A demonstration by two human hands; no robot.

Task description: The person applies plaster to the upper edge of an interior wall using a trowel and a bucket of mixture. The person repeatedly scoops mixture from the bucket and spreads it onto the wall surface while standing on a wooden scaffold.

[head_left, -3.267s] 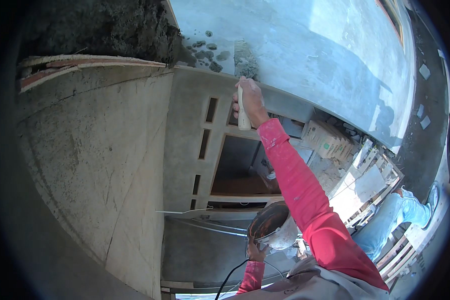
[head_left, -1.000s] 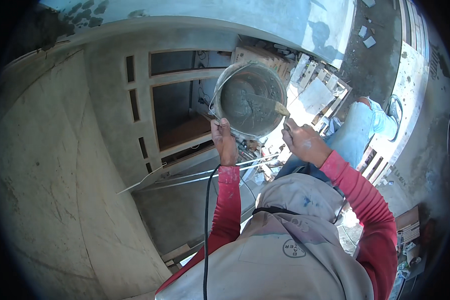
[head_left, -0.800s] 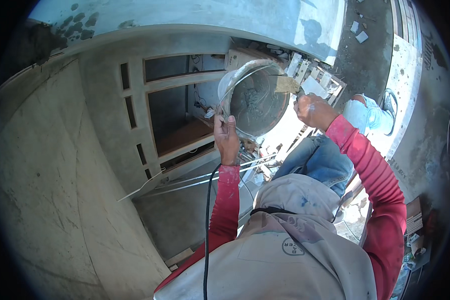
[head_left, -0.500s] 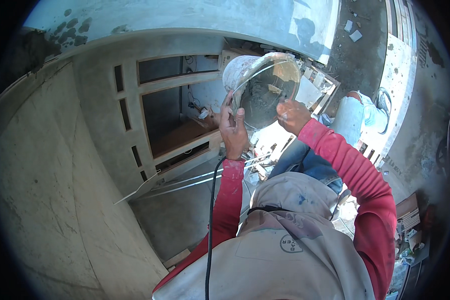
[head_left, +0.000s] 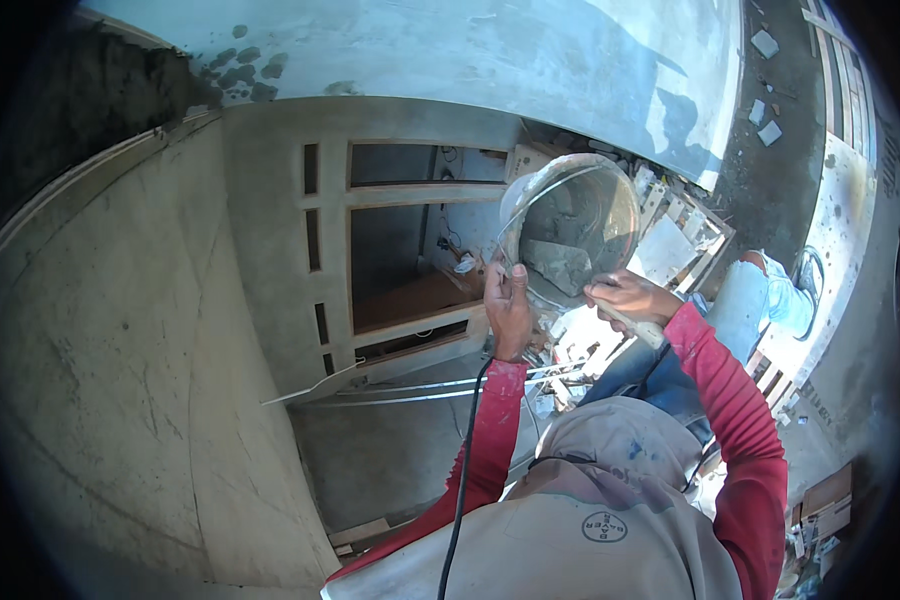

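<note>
A mortar-crusted bucket (head_left: 621,190) is tipped so its mouth faces me, with wet grey mortar (head_left: 568,212) inside. My left hand (head_left: 510,312) grips its near left rim, thumb in front and the other fingers partly hidden behind the wall. In my right hand (head_left: 632,297) is a trowel, its pale handle (head_left: 638,325) sticking out below the fist. The trowel's flat grey blade (head_left: 558,264) lies inside the bucket's mouth, close to the near side. Mortar partly covers the blade, so its exact edges are hard to tell.
A wooden-framed opening (head_left: 351,250) in a grey wall lies left of the bucket. Ahead runs a pale blue-grey surface (head_left: 450,60). Below are rubble and boards (head_left: 670,250), and a plank walkway (head_left: 832,215) stands at right. A black cable (head_left: 460,500) hangs past my left arm.
The whole view has shifted, so the bucket and both hands sit lower and further right. The trowel's blade and handle now show, where the right fist largely hid them before.
</note>
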